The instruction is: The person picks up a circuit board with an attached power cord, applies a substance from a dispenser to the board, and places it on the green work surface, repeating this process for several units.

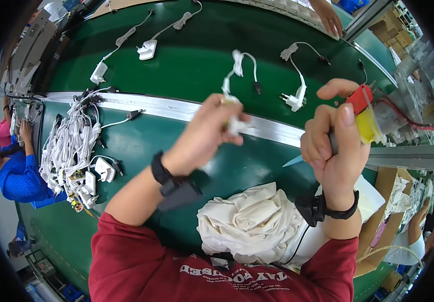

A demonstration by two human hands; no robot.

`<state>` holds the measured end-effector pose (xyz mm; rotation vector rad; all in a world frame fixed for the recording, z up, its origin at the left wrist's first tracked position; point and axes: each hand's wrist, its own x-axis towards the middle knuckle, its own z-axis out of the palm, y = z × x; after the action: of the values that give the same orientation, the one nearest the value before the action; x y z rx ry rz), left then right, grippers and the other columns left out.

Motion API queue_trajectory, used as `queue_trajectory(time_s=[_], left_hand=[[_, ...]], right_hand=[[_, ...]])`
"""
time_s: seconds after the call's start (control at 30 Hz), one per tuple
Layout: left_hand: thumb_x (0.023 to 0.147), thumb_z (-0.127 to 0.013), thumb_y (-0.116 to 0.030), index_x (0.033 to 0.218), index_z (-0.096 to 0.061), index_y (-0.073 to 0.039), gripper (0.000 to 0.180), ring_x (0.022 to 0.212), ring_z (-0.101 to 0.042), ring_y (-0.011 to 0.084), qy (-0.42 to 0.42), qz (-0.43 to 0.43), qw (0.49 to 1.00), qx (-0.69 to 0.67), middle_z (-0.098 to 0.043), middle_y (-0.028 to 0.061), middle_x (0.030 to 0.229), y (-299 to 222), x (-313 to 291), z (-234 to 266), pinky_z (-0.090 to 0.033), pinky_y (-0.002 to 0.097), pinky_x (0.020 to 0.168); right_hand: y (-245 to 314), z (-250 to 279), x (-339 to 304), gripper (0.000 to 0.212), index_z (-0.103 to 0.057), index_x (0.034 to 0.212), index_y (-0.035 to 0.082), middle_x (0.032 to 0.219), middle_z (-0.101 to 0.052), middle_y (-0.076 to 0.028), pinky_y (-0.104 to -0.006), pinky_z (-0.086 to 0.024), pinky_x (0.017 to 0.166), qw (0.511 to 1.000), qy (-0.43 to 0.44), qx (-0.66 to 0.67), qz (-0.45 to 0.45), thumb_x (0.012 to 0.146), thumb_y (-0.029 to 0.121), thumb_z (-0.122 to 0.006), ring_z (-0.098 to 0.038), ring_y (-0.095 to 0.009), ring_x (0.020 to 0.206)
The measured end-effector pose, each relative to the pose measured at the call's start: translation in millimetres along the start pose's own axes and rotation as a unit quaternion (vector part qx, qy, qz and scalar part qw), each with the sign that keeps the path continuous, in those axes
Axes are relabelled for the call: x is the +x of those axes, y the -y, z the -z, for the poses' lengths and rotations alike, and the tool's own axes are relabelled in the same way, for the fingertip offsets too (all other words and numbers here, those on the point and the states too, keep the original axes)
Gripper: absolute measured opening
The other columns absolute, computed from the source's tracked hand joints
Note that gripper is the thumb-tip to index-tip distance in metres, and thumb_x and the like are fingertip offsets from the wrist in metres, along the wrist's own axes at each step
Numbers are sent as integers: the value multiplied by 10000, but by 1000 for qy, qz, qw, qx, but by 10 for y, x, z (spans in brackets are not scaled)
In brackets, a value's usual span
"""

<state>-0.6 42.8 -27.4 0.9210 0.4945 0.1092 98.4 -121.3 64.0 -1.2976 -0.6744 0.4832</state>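
My left hand (208, 130), smeared by motion, is closed on a white power adapter (236, 126) above the metal rail. The adapter's white cable (238, 64) runs away over the far green surface to a dark plug. On the right, my right hand (339, 133) is raised with its fingers curled round a slim tool with a pale blue pointed tip (293, 161). Just beside its thumb is a fixture with a red part (360, 99), a yellow part (369, 127) and thin wires. Whether that hand touches the fixture I cannot tell.
Several white adapters with cables (73, 146) are heaped at left. More adapters (147, 49) lie spaced along the far green surface (196, 60). A metal rail (176, 110) crosses midway. White cloth (252, 216) lies before me; a cardboard box (385, 201) stands right. Other people work nearby.
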Motion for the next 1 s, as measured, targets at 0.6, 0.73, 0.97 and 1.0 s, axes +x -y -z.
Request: queue_trajectory(time_s=[0.6,0.73,0.97,1.0], left_hand=[[921,-466,-22,1341,-276,-46,461,1142,-518,202,267,100,956,-75,-484,131,1244,611,-308,-359,-548,344,833],[916,-459,-5,1335,-273,-31,459,1134,-524,203,275,89,955,-72,-486,134,1243,622,-311,-357,-550,343,830],[912,-458,4,1331,-271,-25,460,1126,-531,198,277,91,954,-65,-488,136,1243,615,-301,-358,-550,340,829],[913,-457,4,1330,-278,-30,455,1127,-530,198,277,91,954,-66,-488,136,1242,619,-301,-356,-548,343,835]], right_hand=[[-106,19,38,294,-359,964,92,484,-316,31,-213,-214,350,999,40,7,15,976,384,-387,-263,-51,361],[-120,0,34,289,-336,925,107,486,-321,30,-212,-216,350,999,34,9,8,973,386,-392,-264,-50,361],[-119,41,32,309,-347,991,81,488,-318,33,-209,-223,353,999,42,4,8,980,390,-367,-265,-50,364],[-104,41,37,320,-350,1011,73,488,-317,33,-207,-224,354,999,45,-1,3,981,391,-361,-265,-51,365]])
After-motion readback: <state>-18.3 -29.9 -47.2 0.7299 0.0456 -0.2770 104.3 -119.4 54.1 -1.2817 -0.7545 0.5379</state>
